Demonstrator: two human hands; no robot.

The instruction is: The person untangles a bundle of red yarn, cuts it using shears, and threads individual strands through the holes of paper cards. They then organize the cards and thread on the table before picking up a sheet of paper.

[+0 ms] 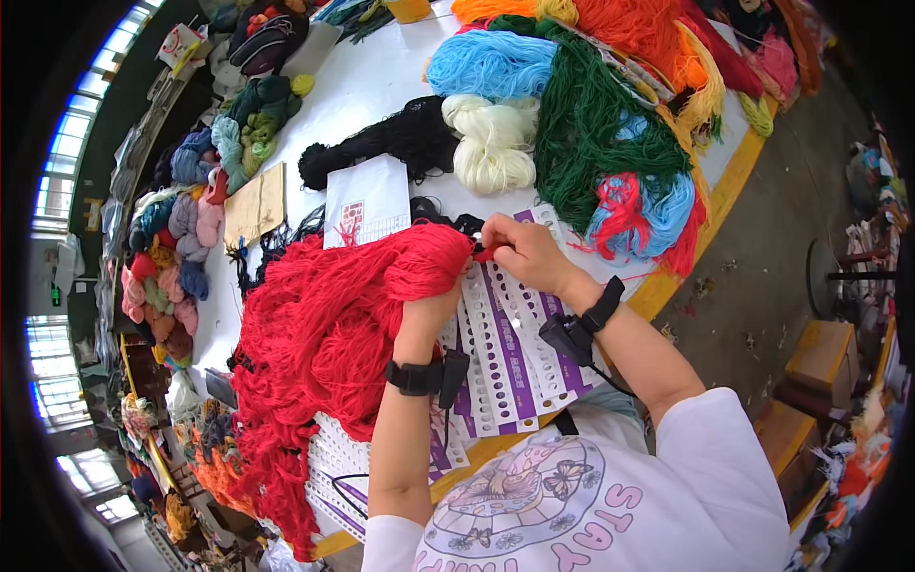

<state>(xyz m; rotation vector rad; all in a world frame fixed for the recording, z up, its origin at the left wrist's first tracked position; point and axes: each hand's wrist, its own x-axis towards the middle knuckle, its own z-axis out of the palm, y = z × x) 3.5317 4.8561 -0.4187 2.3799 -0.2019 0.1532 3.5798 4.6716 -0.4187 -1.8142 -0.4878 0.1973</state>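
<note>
A large heap of loose red yarn [324,315] lies over the table's near left part, and its strands hang past the front edge. My left hand [437,303] grips a thick bunch of this yarn, which drapes over it and hides most of the fingers. Just right of it, my right hand [526,253] is closed in a pinch on a short red length of the yarn. Under both hands lie white and purple cards [510,334] with rows of round holes. A black strap with a small box circles each wrist.
Black yarn [386,143], cream skeins [491,143], light blue yarn [491,65] and dark green yarn [591,133] lie farther back. A white printed sheet [367,200] and a brown board [255,205] sit beyond the red heap. Yellow edging [729,191] borders the white table.
</note>
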